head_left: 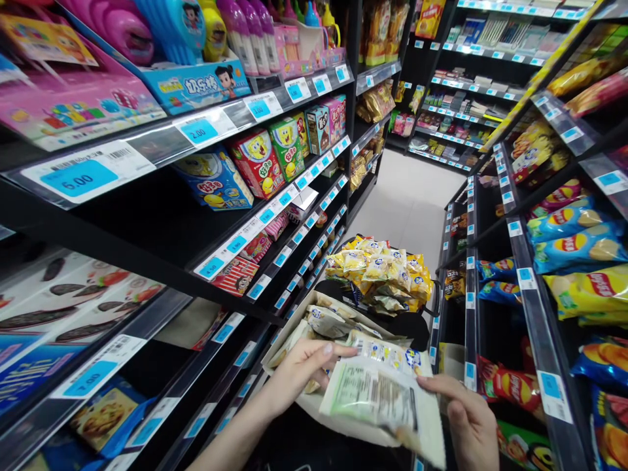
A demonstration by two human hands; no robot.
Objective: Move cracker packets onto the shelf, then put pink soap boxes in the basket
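Observation:
In front of me two pale snack packets overlap; the nearer snack packet (375, 396) shows a green-tinted printed back. My right hand (468, 412) pinches the packets' right edge between thumb and fingers. My left hand (304, 373) is at their left side, index finger stretched over the upper left corner and the other fingers curled, partly hidden. Beneath both hands sits an open white carton (277, 353) holding several similar packets (326, 320). Just beyond it, many yellow and white snack packets (380, 268) are heaped in a dark container.
Shelves line both sides of a narrow aisle. On the left are boxed snacks (258, 160) above price-tag rails (245, 235); on the right, bags of chips (583, 291). Pale floor (402, 190) runs toward a back shelf (471, 91).

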